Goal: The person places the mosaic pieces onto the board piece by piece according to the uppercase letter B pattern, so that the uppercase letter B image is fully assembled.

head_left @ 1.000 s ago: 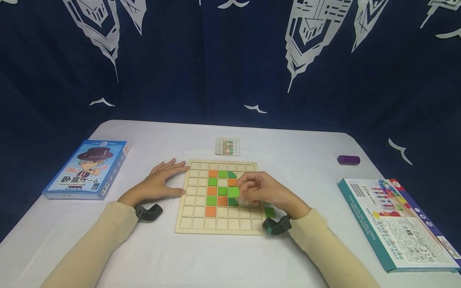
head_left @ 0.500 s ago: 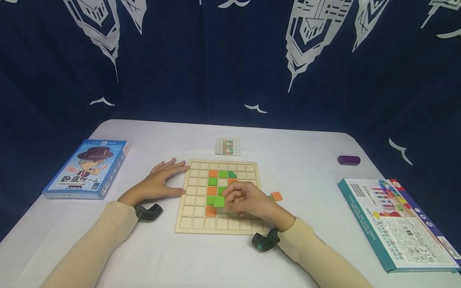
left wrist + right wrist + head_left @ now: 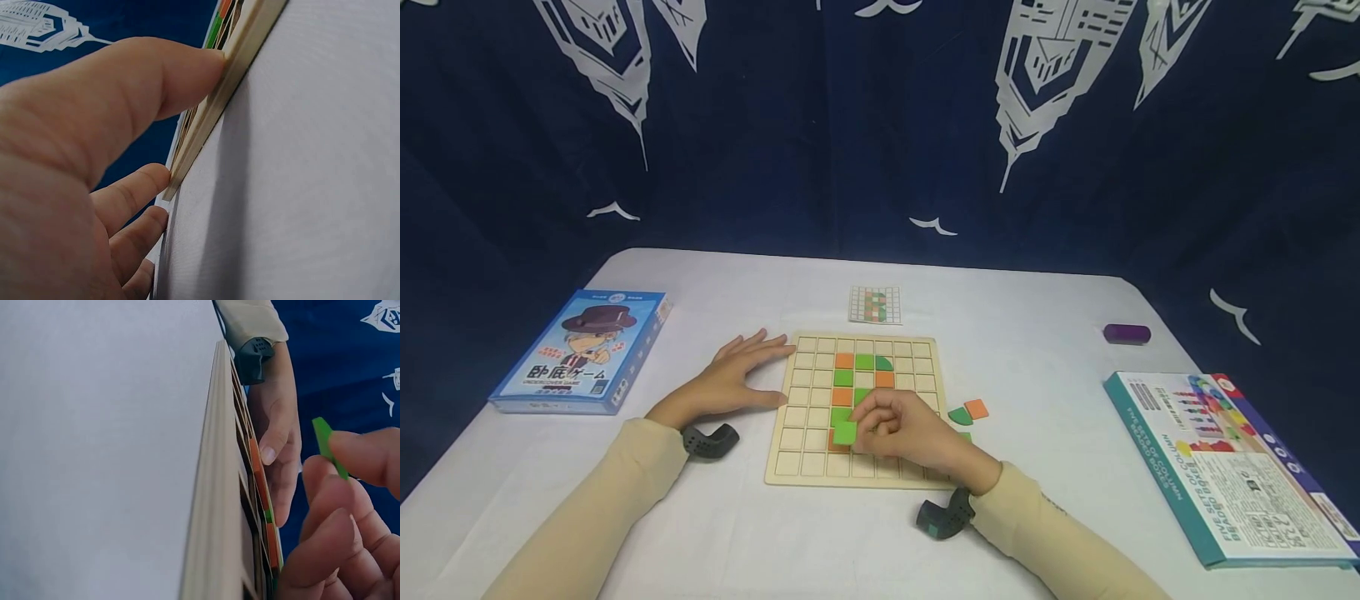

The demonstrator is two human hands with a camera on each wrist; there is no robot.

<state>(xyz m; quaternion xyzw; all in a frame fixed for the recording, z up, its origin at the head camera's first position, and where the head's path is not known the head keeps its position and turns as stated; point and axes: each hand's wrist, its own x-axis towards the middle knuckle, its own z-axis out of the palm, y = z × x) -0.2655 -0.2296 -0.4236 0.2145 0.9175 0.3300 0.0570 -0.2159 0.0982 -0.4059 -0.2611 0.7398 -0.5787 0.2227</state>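
Note:
My right hand (image 3: 904,429) pinches a light green square tile (image 3: 845,433) between thumb and fingers, held above the lower part of a wooden grid board (image 3: 790,467). In the right wrist view the tile (image 3: 323,437) is clear of the board's surface. Orange and green tiles sit in several cells, among them an orange tile (image 3: 844,361) and a dark green quarter-round tile (image 3: 883,363). My hand hides some cells. At the board's left edge my left hand (image 3: 726,385) is spread, with thumb and a fingertip touching the rim (image 3: 215,94).
A small pattern card (image 3: 875,306) lies behind the board. Right of it are an orange tile (image 3: 976,408) and a green quarter-round piece (image 3: 960,416). A blue game box (image 3: 587,350) stands left, a teal-edged box (image 3: 1232,467) right, a purple cylinder (image 3: 1126,334) farther back.
My right hand has carried the green tile left and toward me, from the middle of the board to its lower part. The left hand has stayed still.

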